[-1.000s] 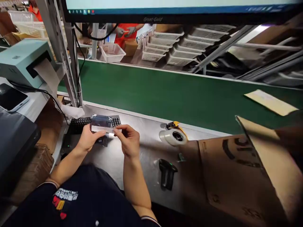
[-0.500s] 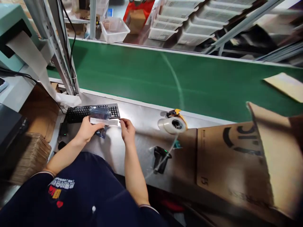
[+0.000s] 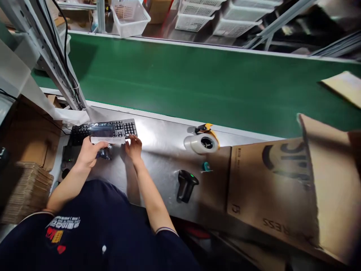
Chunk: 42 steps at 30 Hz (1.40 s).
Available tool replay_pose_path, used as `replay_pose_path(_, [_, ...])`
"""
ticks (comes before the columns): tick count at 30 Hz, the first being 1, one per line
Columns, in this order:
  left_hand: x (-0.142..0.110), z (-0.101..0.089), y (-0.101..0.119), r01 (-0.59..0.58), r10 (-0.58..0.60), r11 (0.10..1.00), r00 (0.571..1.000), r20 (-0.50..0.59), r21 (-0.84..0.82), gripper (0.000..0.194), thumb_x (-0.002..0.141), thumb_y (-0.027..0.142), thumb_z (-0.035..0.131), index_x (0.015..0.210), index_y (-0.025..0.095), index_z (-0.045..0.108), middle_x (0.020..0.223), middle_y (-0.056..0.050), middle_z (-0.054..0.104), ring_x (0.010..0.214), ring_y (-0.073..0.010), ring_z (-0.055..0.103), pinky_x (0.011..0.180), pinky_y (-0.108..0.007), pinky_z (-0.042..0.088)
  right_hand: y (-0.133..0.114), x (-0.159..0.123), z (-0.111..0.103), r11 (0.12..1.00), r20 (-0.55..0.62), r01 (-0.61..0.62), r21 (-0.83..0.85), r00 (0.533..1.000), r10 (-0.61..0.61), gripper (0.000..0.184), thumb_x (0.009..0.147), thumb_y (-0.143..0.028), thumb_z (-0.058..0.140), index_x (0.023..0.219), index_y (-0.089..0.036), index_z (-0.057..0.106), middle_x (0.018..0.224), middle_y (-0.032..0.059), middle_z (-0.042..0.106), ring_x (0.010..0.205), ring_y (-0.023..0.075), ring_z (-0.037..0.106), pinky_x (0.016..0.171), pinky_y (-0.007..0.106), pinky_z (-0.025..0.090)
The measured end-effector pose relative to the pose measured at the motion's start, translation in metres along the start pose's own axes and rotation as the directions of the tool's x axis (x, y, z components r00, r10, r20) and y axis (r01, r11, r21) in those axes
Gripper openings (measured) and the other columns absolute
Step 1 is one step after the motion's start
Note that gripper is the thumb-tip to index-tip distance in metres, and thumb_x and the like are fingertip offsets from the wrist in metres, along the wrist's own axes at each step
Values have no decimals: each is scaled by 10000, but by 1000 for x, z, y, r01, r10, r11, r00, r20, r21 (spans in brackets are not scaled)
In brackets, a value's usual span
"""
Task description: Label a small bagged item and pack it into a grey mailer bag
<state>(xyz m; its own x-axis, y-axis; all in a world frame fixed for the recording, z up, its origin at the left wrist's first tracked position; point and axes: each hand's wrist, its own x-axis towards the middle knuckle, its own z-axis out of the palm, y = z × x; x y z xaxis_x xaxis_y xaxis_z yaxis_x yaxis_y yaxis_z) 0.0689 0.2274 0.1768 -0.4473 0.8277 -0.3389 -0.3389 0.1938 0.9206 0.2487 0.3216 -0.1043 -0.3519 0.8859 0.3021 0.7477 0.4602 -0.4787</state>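
Observation:
My left hand is closed on a small plastic bag whose dark, shiny film shows above and below the fingers. Across the bag's front runs a white paper strip with faint print, under my left thumb. At the strip's right end is my right hand, its fingers curled together. Whether they pinch the strip's edge is hidden. Both hands are over the near side of a black keyboard on the metal table.
A barcode scanner and a tape dispenser with clear tape lie to the right, near a large cardboard box. Behind runs a green conveyor belt. A metal post stands left, above stacked flat cardboard.
The view has shifted, so the scene sits a little higher and further left. My right hand's fingers have curled in more beside the strip. My left hand keeps its hold on the bag.

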Motion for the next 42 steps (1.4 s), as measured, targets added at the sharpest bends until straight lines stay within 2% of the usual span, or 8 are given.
replay_pose_path(6, [9, 4, -4, 46, -45, 999, 998, -36, 12, 276, 483, 203, 836, 734, 128, 752, 709, -56, 772, 672, -196, 694, 707, -293, 541, 10, 2, 26, 998, 55, -50, -38, 997, 52, 300, 1002, -227, 488, 1265, -179, 625, 1369, 131, 672, 1389, 282, 471, 1209, 512, 305])
replay_pose_path(13, [27, 0, -7, 83, -84, 996, 994, -72, -14, 264, 474, 200, 839, 718, 130, 764, 696, -63, 776, 671, -197, 707, 707, -286, 552, 8, -1, 28, 997, 24, -74, -30, 997, 74, 304, 1033, -289, 476, 1269, -182, 634, 1348, 135, 690, 1443, 298, 434, 1247, 571, 192])
replay_pose_path(17, [33, -3, -6, 84, -86, 996, 993, -83, -29, 267, 481, 195, 848, 727, 133, 766, 692, -58, 776, 673, -199, 712, 702, -286, 555, 2, 17, 29, 991, 19, -131, 33, 991, 131, 297, 1012, -282, 474, 1240, -203, 647, 1346, 115, 696, 1436, 299, 440, 1254, 579, 187])
replay_pose_path(22, [34, -2, -6, 120, -122, 992, 988, -97, -30, 296, 479, 207, 862, 746, 122, 768, 697, -64, 772, 682, -218, 719, 709, -313, 571, -3, 49, 34, 984, 63, -165, 71, 985, 161, 339, 983, -274, 462, 1243, -173, 655, 1393, 140, 665, 1432, 316, 435, 1260, 554, 188])
replay_pose_path(29, [37, 0, -6, 143, -146, 989, 987, -71, -43, 279, 482, 207, 850, 738, 129, 770, 721, -77, 786, 716, -235, 737, 720, -314, 571, 3, 64, 25, 959, 67, -269, 94, 962, 263, 378, 985, -290, 416, 1277, -165, 622, 1387, 148, 664, 1471, 311, 398, 1262, 596, 166])
replay_pose_path(32, [38, 0, -7, 134, -135, 990, 990, -43, -35, 268, 497, 206, 845, 741, 127, 768, 725, -76, 786, 712, -223, 730, 718, -302, 562, 5, 60, 18, 950, 80, -285, 125, 958, 277, 374, 976, -300, 413, 1263, -185, 625, 1364, 128, 681, 1471, 305, 404, 1266, 607, 148])
replay_pose_path(37, [39, 1, -7, 149, -151, 988, 986, -69, -37, 275, 490, 197, 842, 742, 125, 761, 706, -66, 776, 689, -215, 718, 699, -300, 555, 8, 23, 15, 952, -51, -290, 102, 954, 296, 344, 979, -336, 417, 1217, -204, 628, 1360, 133, 679, 1434, 301, 457, 1249, 595, 195])
replay_pose_path(42, [39, 5, -8, 132, -135, 990, 989, -64, -43, 265, 485, 182, 834, 732, 133, 754, 685, -53, 763, 667, -209, 708, 692, -305, 552, 2, 4, 13, 948, 45, -304, 92, 953, 301, 302, 958, -294, 431, 1165, -225, 640, 1257, 121, 717, 1388, 314, 490, 1216, 632, 229])
